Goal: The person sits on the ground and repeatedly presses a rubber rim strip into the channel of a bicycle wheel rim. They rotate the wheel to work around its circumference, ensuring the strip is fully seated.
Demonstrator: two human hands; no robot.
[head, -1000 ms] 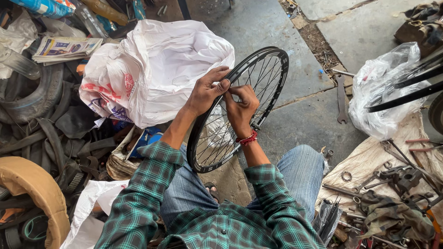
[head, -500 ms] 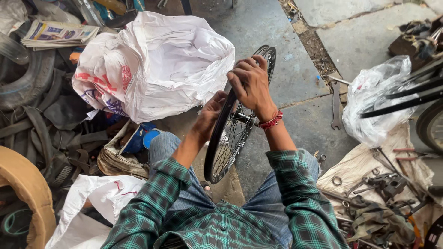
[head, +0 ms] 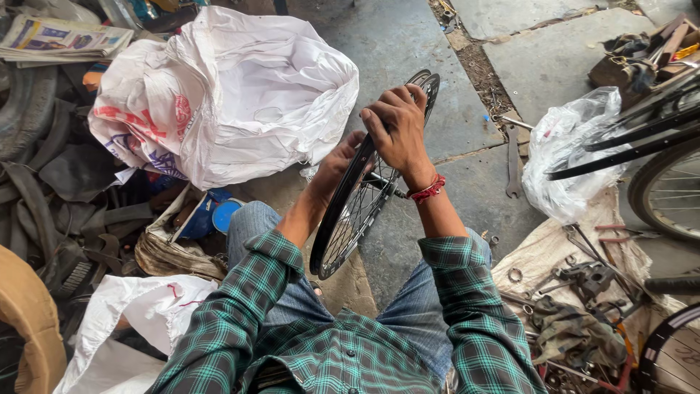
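- We hold a black spoked bicycle wheel (head: 359,201) upright and nearly edge-on between our knees, at frame centre, above the concrete floor (head: 408,44).
- Right hand (head: 397,131): grip wrapped over the rim at the wheel's 12 o'clock, fingers curled down the near side; a red thread band (head: 426,191) sits on the wrist.
- Left hand (head: 337,164): behind the rim at its 10 o'clock, touching the wheel; mostly hidden, so we cannot tell how its grip stands.
- White woven sack (head: 233,95) lies at 10 o'clock from the wheel, close beside it.
- Folded newspapers (head: 62,38) at far 10 o'clock; old black tyres (head: 51,182) at 9 o'clock.
- Clear plastic bag (head: 572,157) at 3 o'clock, with a flat spanner (head: 512,171) on the floor between bag and wheel.
- Loose metal parts and tools (head: 583,292) on a cloth at 4 o'clock.
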